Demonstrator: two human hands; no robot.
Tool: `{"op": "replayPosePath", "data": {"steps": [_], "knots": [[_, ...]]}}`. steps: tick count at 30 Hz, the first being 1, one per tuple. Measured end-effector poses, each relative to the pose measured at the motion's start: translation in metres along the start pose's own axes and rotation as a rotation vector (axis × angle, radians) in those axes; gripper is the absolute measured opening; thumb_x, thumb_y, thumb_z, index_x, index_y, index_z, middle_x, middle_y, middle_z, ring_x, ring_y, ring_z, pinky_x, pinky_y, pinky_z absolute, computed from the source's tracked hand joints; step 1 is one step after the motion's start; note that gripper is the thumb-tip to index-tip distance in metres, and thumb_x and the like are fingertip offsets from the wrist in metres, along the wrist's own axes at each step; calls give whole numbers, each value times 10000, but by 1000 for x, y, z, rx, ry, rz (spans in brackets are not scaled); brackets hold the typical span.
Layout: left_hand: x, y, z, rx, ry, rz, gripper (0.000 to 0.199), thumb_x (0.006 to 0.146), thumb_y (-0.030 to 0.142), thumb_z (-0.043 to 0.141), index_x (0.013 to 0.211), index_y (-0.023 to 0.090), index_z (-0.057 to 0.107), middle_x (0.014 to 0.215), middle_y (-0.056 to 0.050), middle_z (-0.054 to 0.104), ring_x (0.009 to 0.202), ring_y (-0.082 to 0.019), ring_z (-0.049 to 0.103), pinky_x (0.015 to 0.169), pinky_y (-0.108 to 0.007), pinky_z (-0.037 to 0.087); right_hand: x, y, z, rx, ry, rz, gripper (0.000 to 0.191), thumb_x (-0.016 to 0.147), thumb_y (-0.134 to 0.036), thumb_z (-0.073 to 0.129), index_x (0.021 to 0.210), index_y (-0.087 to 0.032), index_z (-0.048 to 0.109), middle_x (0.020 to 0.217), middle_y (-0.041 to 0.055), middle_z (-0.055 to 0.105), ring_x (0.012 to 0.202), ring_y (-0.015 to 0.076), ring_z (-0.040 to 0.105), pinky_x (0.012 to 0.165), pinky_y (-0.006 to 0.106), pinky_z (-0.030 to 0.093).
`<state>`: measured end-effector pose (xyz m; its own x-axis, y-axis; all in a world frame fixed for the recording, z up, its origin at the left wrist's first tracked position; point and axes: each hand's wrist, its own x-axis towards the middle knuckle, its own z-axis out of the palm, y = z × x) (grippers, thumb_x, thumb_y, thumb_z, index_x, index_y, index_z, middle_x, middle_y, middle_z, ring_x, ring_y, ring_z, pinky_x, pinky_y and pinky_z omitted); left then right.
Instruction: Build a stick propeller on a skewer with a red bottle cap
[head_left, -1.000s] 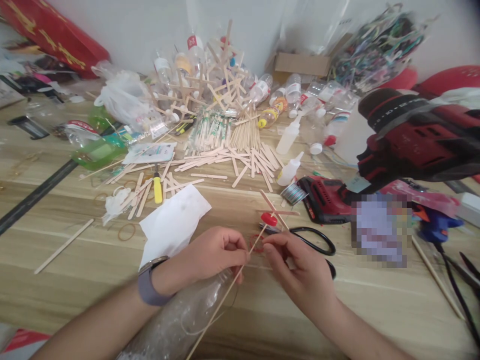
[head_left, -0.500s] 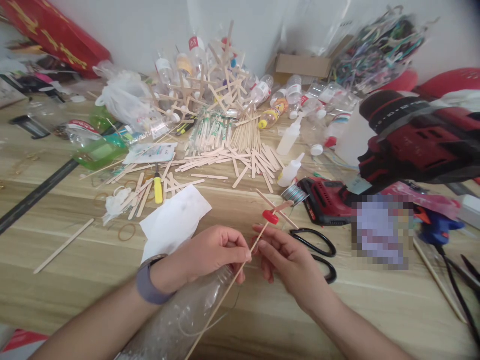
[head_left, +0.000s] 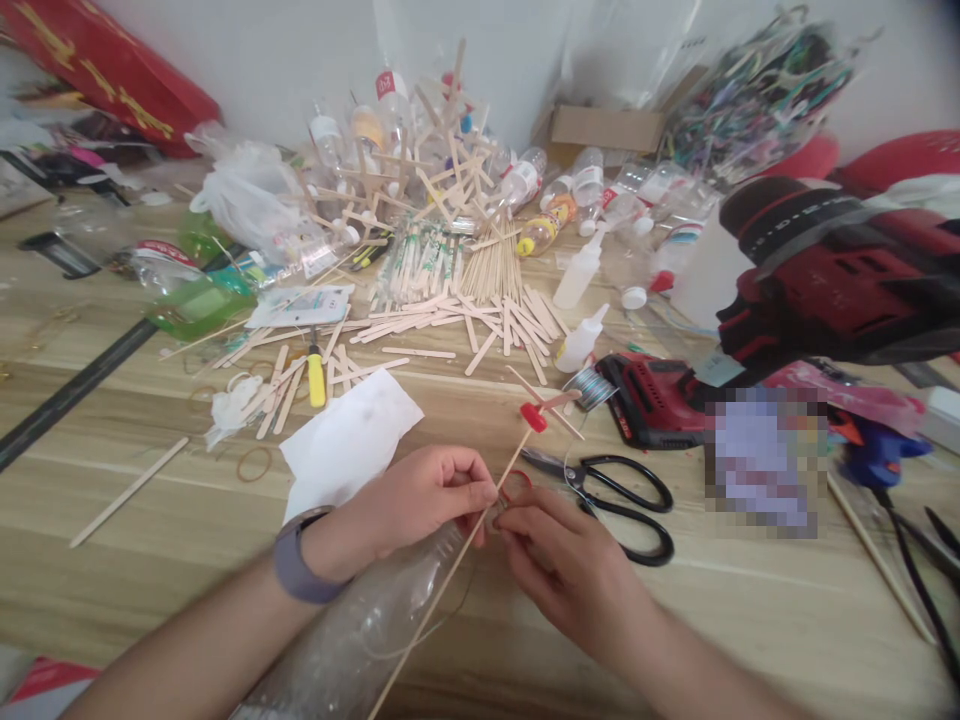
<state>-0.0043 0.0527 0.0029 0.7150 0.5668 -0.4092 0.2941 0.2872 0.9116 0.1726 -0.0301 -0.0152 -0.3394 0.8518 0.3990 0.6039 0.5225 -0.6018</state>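
Observation:
My left hand [head_left: 442, 490], with a purple band at the wrist, pinches a thin wooden stick [head_left: 442, 585]. The stick slants up to a red bottle cap [head_left: 533, 417] fixed near its tip. Beyond the cap sit crossed craft sticks [head_left: 559, 400]. My right hand [head_left: 574, 550] is closed beside the stick, fingertips together on a thin line [head_left: 471, 585] that loops down below the hands. A small red loop [head_left: 517, 486] shows between the hands; its kind is unclear. Below my left hand lies a clear plastic bottle [head_left: 345, 630].
Black-handled scissors [head_left: 626, 485] lie right of my right hand. Further right are a spool [head_left: 592, 388] and a red cordless drill [head_left: 832, 280]. White paper [head_left: 352, 435], a yellow screwdriver [head_left: 316, 380], loose craft sticks [head_left: 420, 325] and glue bottles [head_left: 581, 270] lie ahead.
My right hand has moved down and left, its fingers closing together beside the stick and uncovering the scissors. The cap and crossed sticks have shifted slightly left and up.

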Motion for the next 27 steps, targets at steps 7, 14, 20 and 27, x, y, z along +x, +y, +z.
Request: {"op": "replayPosePath", "data": {"steps": [7,14,20,27], "knots": [[3,-5,-2,137,23,65,290,914,416,517,793,162,588,655,11,633,625,-122,571,620,-223,418,0,0,-2,-44,-4,-39,195,874,-55,448,866,-202,575,768,51,630,680,165,621,583,257,523],[0,0,2,202,70,48,311,916,436,500,818,170,626,642,19,615,613,-125,565,588,-217,406,-1,1,-3,-94,-3,-93,184,879,-65,455,903,-193,585,797,64,656,717,178,641,613,281,546],[-1,3,5,295,116,24,309,917,439,471,780,182,577,588,34,581,560,-124,529,535,-221,375,-6,3,-5,-198,96,-103,155,867,-85,498,922,-179,608,1001,136,658,856,208,681,706,311,589],[-1,1,5,370,151,33,335,929,458,432,764,191,548,599,38,579,554,-124,519,538,-233,362,-2,2,-8,-96,82,-110,201,844,-47,484,954,-193,569,1091,143,690,1045,211,671,844,317,590]]}}
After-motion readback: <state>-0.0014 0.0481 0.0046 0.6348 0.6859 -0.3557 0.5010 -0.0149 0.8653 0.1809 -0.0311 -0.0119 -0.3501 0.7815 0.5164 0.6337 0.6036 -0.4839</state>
